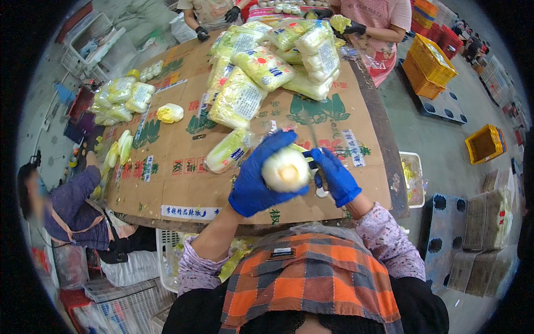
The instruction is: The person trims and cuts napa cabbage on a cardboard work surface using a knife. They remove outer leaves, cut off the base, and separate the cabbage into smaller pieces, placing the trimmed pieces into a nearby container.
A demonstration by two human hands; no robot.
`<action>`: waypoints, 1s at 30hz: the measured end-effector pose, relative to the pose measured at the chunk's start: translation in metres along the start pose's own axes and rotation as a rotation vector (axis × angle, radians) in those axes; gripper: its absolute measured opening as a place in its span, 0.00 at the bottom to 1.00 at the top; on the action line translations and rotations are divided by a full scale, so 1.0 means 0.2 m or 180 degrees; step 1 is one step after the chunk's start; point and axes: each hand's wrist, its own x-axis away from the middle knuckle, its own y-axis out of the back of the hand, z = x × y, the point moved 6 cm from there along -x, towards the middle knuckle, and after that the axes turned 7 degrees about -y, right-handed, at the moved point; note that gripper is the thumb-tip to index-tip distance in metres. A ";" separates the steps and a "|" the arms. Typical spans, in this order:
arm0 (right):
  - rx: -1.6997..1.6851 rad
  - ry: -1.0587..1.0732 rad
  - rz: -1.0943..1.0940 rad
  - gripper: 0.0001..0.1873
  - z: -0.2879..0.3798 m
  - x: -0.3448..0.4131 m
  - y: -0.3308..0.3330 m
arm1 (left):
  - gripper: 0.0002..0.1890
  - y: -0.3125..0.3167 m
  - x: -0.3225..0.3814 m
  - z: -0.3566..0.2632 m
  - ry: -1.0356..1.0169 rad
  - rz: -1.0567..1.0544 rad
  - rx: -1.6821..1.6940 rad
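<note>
My left hand (260,179), in a blue glove, holds a napa cabbage (286,169) with its pale cut base turned up towards me. At its right, my right hand (336,175), also gloved in blue, grips a knife (311,130) by its dark handle; the blade is blurred and points away from me. A small white piece (321,192) is under the right hand. Just left of the hands a wrapped napa cabbage (228,151) lies on the cardboard-covered table (183,154). Farther back is a pile of bagged napa cabbages (263,67).
More bagged cabbages (121,98), an unwrapped cabbage (170,113) and loose leaves (125,146) lie left. Co-workers stand at the left and far sides. Below the table edge is a white basket (169,250); a white bin (413,179) stands right, beyond it yellow crates (484,144).
</note>
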 end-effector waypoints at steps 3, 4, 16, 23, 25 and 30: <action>0.1060 0.1420 -0.0080 0.13 0.14 0.10 -0.01 | 0.39 0.05 0.08 0.13 0.0991 -0.0690 0.1205; 0.1428 0.1881 -0.0094 0.14 0.18 0.15 -0.03 | 0.38 0.04 0.10 0.16 0.1127 -0.0660 0.1367; 0.4858 0.3341 -0.0726 0.18 0.32 0.30 -0.22 | 0.28 -0.12 0.18 0.14 0.1797 0.0079 0.1959; 0.4705 0.3412 -0.0567 0.20 0.29 0.29 -0.16 | 0.29 -0.15 0.20 0.11 0.1555 0.0520 0.2257; 0.4646 0.3412 -0.0536 0.21 0.27 0.27 -0.13 | 0.33 -0.18 0.24 0.13 0.1752 0.0653 0.2489; 0.4430 0.3292 -0.0352 0.23 0.21 0.19 -0.05 | 0.39 -0.24 0.28 0.14 0.1862 0.0875 0.3015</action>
